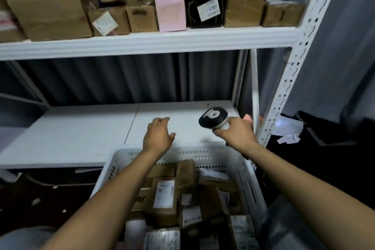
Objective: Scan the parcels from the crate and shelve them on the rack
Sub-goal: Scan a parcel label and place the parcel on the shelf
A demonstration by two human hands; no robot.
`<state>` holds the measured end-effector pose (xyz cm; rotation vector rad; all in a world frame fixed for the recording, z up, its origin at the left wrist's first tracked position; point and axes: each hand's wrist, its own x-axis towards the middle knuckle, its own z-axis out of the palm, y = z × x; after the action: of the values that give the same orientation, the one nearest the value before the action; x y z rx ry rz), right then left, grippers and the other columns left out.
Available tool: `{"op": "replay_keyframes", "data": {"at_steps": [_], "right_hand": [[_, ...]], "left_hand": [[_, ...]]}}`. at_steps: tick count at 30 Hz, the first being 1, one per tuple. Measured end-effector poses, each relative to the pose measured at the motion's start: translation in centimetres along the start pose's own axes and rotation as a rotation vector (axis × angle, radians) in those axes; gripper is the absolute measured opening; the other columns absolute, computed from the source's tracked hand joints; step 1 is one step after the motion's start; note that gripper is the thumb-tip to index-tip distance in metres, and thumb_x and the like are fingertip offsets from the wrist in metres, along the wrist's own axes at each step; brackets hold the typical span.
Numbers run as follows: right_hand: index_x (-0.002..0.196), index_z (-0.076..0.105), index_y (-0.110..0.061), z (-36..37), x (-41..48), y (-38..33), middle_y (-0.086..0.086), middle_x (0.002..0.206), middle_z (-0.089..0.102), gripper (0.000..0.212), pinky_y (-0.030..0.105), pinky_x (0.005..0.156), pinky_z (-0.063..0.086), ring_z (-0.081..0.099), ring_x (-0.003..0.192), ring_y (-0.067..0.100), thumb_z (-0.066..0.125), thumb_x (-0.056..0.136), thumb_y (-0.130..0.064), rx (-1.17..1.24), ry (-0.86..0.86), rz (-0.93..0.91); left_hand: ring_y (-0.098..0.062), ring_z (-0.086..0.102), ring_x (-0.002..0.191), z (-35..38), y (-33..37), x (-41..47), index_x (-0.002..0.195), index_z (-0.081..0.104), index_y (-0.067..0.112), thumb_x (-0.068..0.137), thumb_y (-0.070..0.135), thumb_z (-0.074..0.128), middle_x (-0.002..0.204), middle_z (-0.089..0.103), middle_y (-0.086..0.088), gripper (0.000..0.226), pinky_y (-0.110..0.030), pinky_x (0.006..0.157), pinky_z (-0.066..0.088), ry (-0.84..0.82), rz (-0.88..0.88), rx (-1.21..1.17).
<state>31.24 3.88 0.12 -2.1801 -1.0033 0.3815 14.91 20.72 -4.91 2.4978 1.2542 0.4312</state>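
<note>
One crate (213, 158); right grip (237, 134) holds one scanner (213, 116).

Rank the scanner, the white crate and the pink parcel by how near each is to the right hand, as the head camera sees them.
1. Scanner: gripped in the right hand.
2. White crate: just below, toward the person.
3. Pink parcel: up on the upper shelf, farthest.

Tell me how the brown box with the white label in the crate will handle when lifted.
The box is probably stiff: its cardboard edges look square. Likely light, being small. It lies packed among other parcels in the crate, so neighbours may shift.
</note>
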Motion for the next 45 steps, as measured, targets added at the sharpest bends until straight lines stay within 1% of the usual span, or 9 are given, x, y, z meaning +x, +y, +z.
{"op": "replay_keyframes", "data": {"at_steps": [8, 14, 19, 26, 29, 34, 37, 40, 45], "right_hand": [[0.082, 0.063, -0.006, 4.6, 0.1, 7.8, 0.018, 0.092, 0.069, 0.024, 0.032, 0.064, 0.035, 0.064, 0.090, 0.032, 0.065, 0.087, -0.029, -0.220, -0.201, -0.056], [0.062, 0.038, -0.023, 6.3, 2.6, 10.9, -0.009, 0.062, 0.043, 0.038, 0.030, 0.061, 0.033, 0.050, 0.073, 0.016, 0.064, 0.088, -0.029, -0.210, -0.353, -0.040], [0.060, 0.037, -0.023, 7.5, 3.5, 11.8, -0.007, 0.060, 0.043, 0.037, 0.029, 0.061, 0.039, 0.054, 0.067, 0.019, 0.061, 0.087, -0.033, -0.290, -0.407, -0.119], [0.084, 0.065, -0.004, 8.1, 4.1, 11.1, 0.011, 0.083, 0.068, 0.020, 0.030, 0.062, 0.046, 0.063, 0.078, 0.024, 0.063, 0.086, -0.024, -0.174, -0.386, -0.139], [0.067, 0.054, -0.012, 8.5, 4.3, 11.1, 0.001, 0.064, 0.056, 0.025, 0.030, 0.054, 0.039, 0.056, 0.065, 0.019, 0.063, 0.086, -0.025, -0.169, -0.377, -0.101], [0.058, 0.044, -0.018, 8.2, 4.5, 10.1, -0.006, 0.055, 0.047, 0.036, 0.017, 0.044, 0.029, 0.045, 0.053, 0.004, 0.068, 0.084, -0.024, -0.083, -0.312, -0.043], [0.061, 0.047, -0.012, 8.2, 4.5, 9.5, 0.002, 0.057, 0.055, 0.033, 0.018, 0.047, 0.034, 0.052, 0.054, 0.013, 0.070, 0.083, -0.019, -0.050, -0.268, -0.023], [0.060, 0.043, -0.016, 8.1, 4.2, 8.7, -0.003, 0.056, 0.050, 0.037, 0.017, 0.048, 0.035, 0.048, 0.055, 0.011, 0.069, 0.085, -0.022, -0.007, -0.204, 0.006], [0.076, 0.064, -0.006, 7.9, 3.8, 8.1, 0.014, 0.069, 0.070, 0.021, 0.043, 0.069, 0.055, 0.068, 0.064, 0.029, 0.073, 0.083, -0.023, 0.401, -0.105, 0.152]], "left_hand": [[-0.029, 0.040, 0.130, 10.9, -2.5, -4.1, 0.143, 0.039, 0.021, 0.092, 0.034, 0.058, 0.145, 0.039, -0.009, 0.056, -0.036, 0.105, 0.039, -0.320, -0.048, 0.174], [-0.033, 0.040, 0.127, 16.3, -2.1, -4.2, 0.152, 0.019, 0.024, 0.092, 0.047, 0.053, 0.142, 0.038, -0.013, 0.073, -0.037, 0.099, 0.042, -0.490, -0.114, 0.250], [-0.040, 0.040, 0.128, 20.2, -1.9, -4.5, 0.150, 0.022, 0.021, 0.091, 0.055, 0.051, 0.148, 0.029, -0.017, 0.074, -0.042, 0.101, 0.042, -0.589, -0.270, 0.201], [-0.036, 0.055, 0.109, 22.7, -2.5, -4.1, 0.148, 0.021, 0.029, 0.081, 0.055, 0.061, 0.122, 0.058, -0.017, 0.082, -0.041, 0.090, 0.049, -0.494, -0.464, 0.023], [-0.034, 0.056, 0.110, 21.5, -3.1, -4.3, 0.144, 0.034, 0.032, 0.069, 0.058, 0.064, 0.119, 0.062, -0.012, 0.085, -0.036, 0.091, 0.048, -0.450, -0.552, -0.128], [-0.027, 0.061, 0.102, 16.6, -3.1, -5.3, 0.125, 0.058, 0.015, 0.080, 0.034, 0.074, 0.112, 0.064, -0.006, 0.051, -0.026, 0.078, 0.043, -0.170, -0.692, -0.524], [-0.017, 0.056, 0.100, 14.0, -3.6, -6.1, 0.127, 0.058, 0.012, 0.084, 0.027, 0.074, 0.111, 0.059, -0.002, 0.049, -0.026, 0.085, 0.042, -0.026, -0.739, -0.758], [-0.018, 0.059, 0.108, 11.5, -4.0, -6.6, 0.120, 0.060, 0.023, 0.080, 0.041, 0.074, 0.119, 0.062, 0.001, 0.046, -0.037, 0.096, 0.048, 0.079, -0.742, -0.962], [-0.028, 0.064, 0.106, 8.8, -3.5, -6.2, 0.119, 0.063, 0.016, 0.095, 0.029, 0.057, 0.115, 0.068, -0.010, 0.028, -0.044, 0.091, 0.052, 0.168, -0.759, -1.315]]}}
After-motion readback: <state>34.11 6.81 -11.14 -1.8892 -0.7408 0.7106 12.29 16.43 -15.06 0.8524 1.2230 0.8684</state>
